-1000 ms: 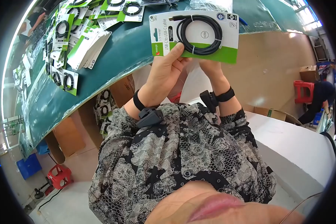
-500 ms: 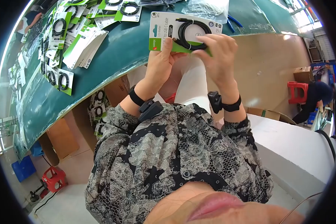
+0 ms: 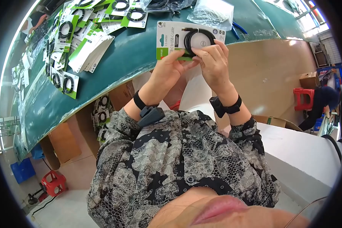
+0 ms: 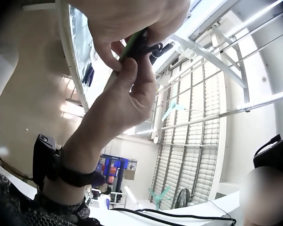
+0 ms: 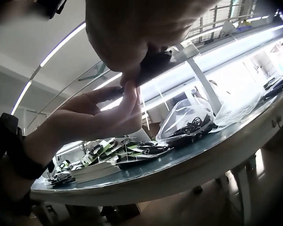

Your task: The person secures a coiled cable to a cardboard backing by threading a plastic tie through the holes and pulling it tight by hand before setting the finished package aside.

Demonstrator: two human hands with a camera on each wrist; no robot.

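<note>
A white and green retail card (image 3: 164,32), printed "USB-C to USB-C cable", is held up in front of the torso, over the near table edge. On its face sits a coiled black USB-C cable (image 3: 188,39), tied at the top with a white tie. The left hand (image 3: 170,70) grips the card's lower edge, thumb across the front. At the coil's lower right, the right hand (image 3: 216,62) pinches the cable with its fingertips, partly covering the loop. Both hands meet at the card in the left wrist view, where the black cable (image 4: 141,44) shows between them.
Many carded cables (image 3: 66,30) and a stack of cards (image 3: 89,51) lie on the green table (image 3: 121,49). Toward the back are a bag of white ties (image 3: 212,13), bagged black cables (image 3: 159,4) and blue-handled pliers (image 3: 237,30). Red stools (image 3: 54,182) stand on the floor.
The right hand came off the card's underside, rose over its front and now closes on the coil. The left hand keeps its hold, its thumb shifted right toward the coil.
</note>
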